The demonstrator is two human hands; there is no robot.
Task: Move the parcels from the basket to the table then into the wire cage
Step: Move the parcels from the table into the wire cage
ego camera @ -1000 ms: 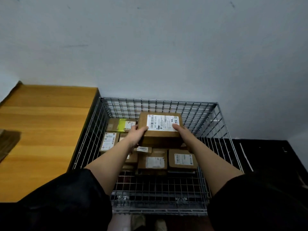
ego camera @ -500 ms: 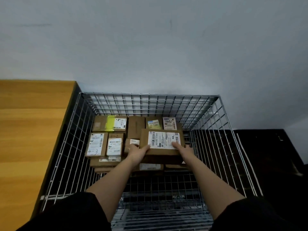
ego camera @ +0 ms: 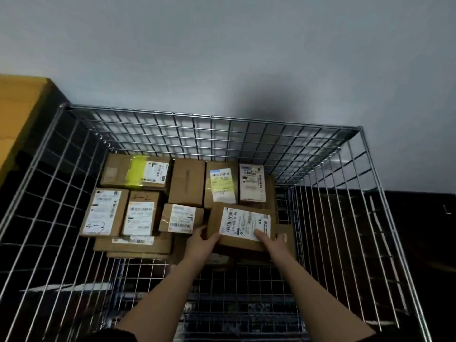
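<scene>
A brown cardboard parcel (ego camera: 240, 227) with a white shipping label lies deep inside the wire cage (ego camera: 212, 124), resting on other parcels at the right of the pile. My left hand (ego camera: 201, 241) grips its near left corner, thumb on top. My right hand (ego camera: 274, 241) grips its near right edge, fingers over the label. Several more labelled parcels fill the cage's far half, among them one with yellow tape (ego camera: 135, 172) and one marked "4-3" (ego camera: 103, 212).
The wooden table (ego camera: 17, 114) shows at the far left, beside the cage's left wall. A grey wall rises behind the cage. Dark floor lies to the right. The near part of the cage's mesh bottom (ego camera: 234, 287) is bare.
Both hands have carried the parcel down from the cage's rim to the pile inside, at its right side. My view has swung right, so less table shows.
</scene>
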